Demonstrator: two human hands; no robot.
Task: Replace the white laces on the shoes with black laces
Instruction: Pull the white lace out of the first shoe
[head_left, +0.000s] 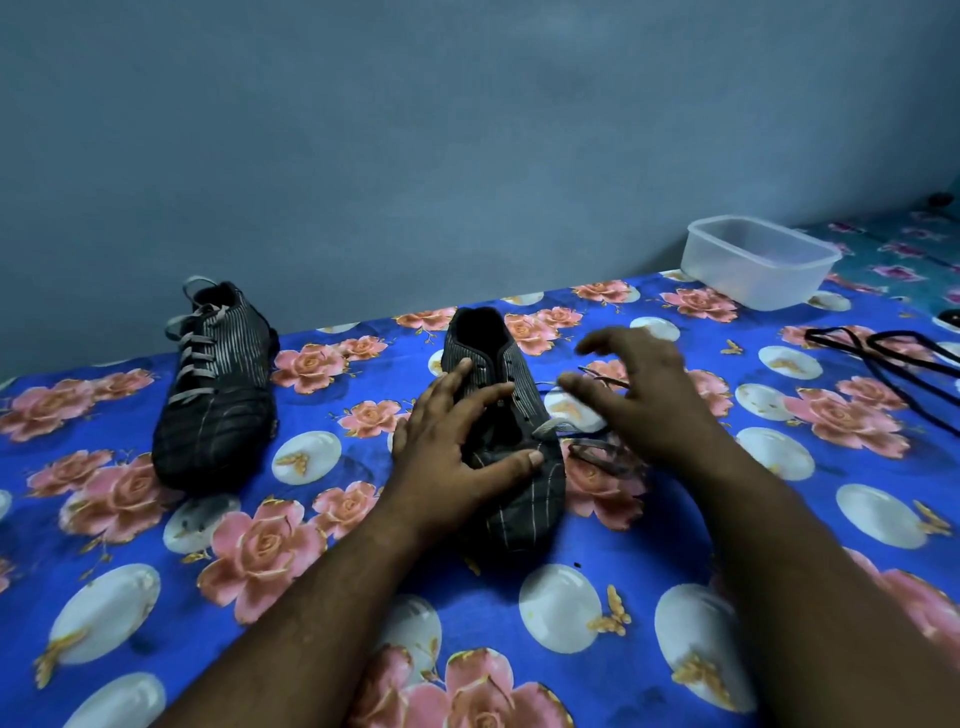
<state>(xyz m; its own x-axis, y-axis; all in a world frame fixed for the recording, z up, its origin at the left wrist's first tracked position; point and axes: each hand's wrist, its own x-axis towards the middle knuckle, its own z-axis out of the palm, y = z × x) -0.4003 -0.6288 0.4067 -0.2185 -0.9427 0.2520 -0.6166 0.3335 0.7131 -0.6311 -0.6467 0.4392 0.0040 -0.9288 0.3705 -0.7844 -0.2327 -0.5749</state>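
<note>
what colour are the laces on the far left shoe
Pale grey-white laces, on the dark striped shoe; the head view, the only one, shows them.

Unlaced shoe (511, 457); laced shoe (218, 384); black laces (883, 358) right.

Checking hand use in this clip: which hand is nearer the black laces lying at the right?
Right. The right hand hovers open beside the near shoe, between it and the black laces. The left hand rests on that shoe, farther away.

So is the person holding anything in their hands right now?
Not really. The left hand rests with straight fingers on the near shoe, steadying its toe and lace area. The right hand hovers open beside it, gripping nothing.
</note>
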